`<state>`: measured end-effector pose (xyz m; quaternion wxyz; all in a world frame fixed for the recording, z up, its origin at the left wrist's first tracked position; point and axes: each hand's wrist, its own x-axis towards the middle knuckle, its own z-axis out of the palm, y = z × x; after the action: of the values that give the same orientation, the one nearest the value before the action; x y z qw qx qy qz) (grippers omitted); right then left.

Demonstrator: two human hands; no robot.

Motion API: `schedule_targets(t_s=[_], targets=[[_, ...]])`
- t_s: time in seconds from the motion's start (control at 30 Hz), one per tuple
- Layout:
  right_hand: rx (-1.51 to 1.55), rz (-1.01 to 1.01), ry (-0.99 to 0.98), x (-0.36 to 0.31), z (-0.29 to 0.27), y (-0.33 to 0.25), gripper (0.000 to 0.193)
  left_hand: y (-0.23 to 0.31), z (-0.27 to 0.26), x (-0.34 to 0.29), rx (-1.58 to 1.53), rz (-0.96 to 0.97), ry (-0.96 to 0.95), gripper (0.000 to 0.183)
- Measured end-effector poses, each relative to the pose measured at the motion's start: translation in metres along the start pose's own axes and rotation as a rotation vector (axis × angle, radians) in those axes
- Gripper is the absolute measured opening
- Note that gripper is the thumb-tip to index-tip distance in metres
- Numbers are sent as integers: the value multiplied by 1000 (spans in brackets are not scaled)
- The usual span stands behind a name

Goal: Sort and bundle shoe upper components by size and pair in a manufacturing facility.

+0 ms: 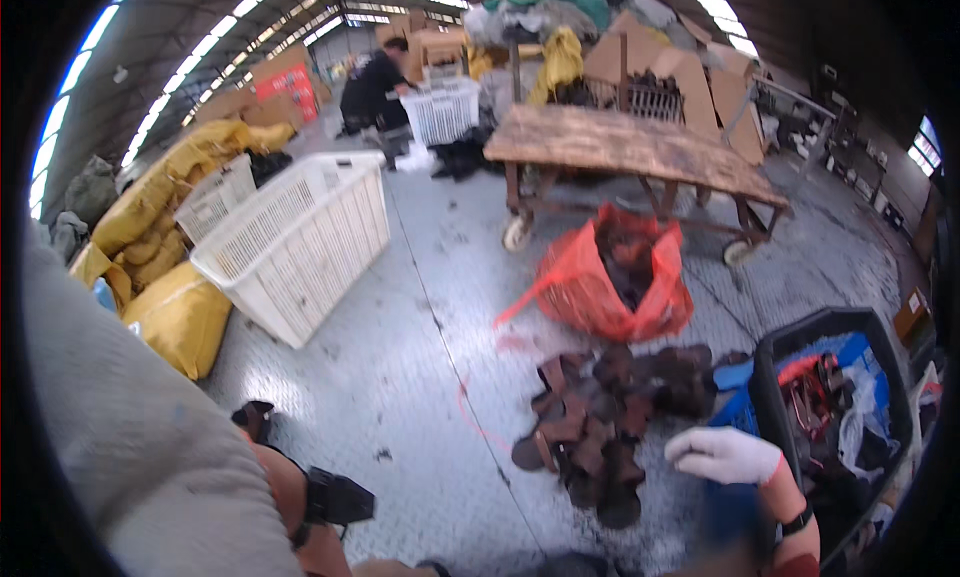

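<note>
My right hand [722, 455] wears a white glove and has a black band at the wrist. It hovers at the right edge of a pile of dark brown shoe pieces [600, 427] on the grey floor, and nothing shows in its grip. Of my left arm I see only the bare forearm [290, 497] below a grey sleeve, with a black strapped device on it. The left hand itself is cut off at the lower edge. Just behind the pile lies an open red mesh sack [610, 287] holding more dark pieces.
A black bin [770, 377] with blue bags and red-strapped items stands at my right. A large white plastic crate [300, 237] and yellow sacks [180, 317] sit on the left. Farther back are a wooden wheeled cart [640, 147] and a person in black [375, 87] at a white basket [445, 112].
</note>
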<state>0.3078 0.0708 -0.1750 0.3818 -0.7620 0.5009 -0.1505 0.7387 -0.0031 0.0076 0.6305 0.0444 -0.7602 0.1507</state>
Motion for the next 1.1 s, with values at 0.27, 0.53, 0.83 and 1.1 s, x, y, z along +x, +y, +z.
schedule_targets(t_s=[0.27, 0.53, 0.83, 1.1], targets=[[-7, 92, -35, -6, -2, -8, 24, 12, 11, 10, -115, 63, 246, 66], [0, 81, -29, 11, 3, -16, 25, 27, 15, -3, -249, 7, 456, 62], [216, 156, 136, 12, 13, -7, 17, -55, 69, -90, 125, -669, -198, 22], [574, 253, 210, 13, 23, 24, 18, -14, -69, -310, 713, -913, -976, 33]])
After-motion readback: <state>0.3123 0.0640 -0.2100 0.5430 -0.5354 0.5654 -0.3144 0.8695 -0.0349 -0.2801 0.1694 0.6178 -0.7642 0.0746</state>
